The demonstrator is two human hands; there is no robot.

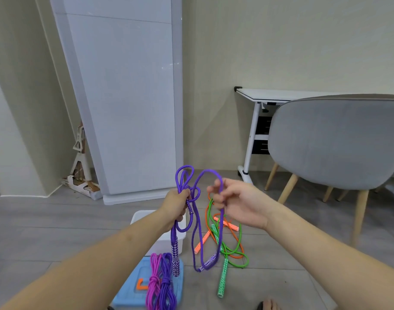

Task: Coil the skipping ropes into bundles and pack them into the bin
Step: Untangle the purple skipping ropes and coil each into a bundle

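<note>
- Purple skipping rope [197,220]: held up in the air above the floor, between both hands, part gathered and part loose. Several loops stand above the left hand; a long strand arches across to the right hand and drops in a hanging loop towards the floor.
- Handles: one patterned purple handle [175,260] hangs straight down below the left hand; the second [210,261] dangles at the foot of the hanging loop.
- Left hand [177,205]: fingers curled firmly round the gathered loops, serving as the anchor for the bundle.
- Right hand [234,201]: fingers loosely curled, pinching the strand near the top of the arch.
- Judgement on step in hand: coiling is under way, not finished. Advise that each new loop match those already gathered, that the left grip not slacken, and that the dangling handle be drawn up before tying off, lest it snag the ropes below.
- Finished bundles: a pink bundle [153,285] and a purple bundle [167,285] lie side by side on a blue lid [126,296], near left.
- White bin [162,240]: on the floor just beyond the lid, partly hidden by the left forearm; contents cannot be told.
- Outstanding: green rope [230,251] and orange rope [225,224] lie tangled on the floor [57,231], right of the bin.
- Surroundings: grey chair [334,142] far right.
</note>
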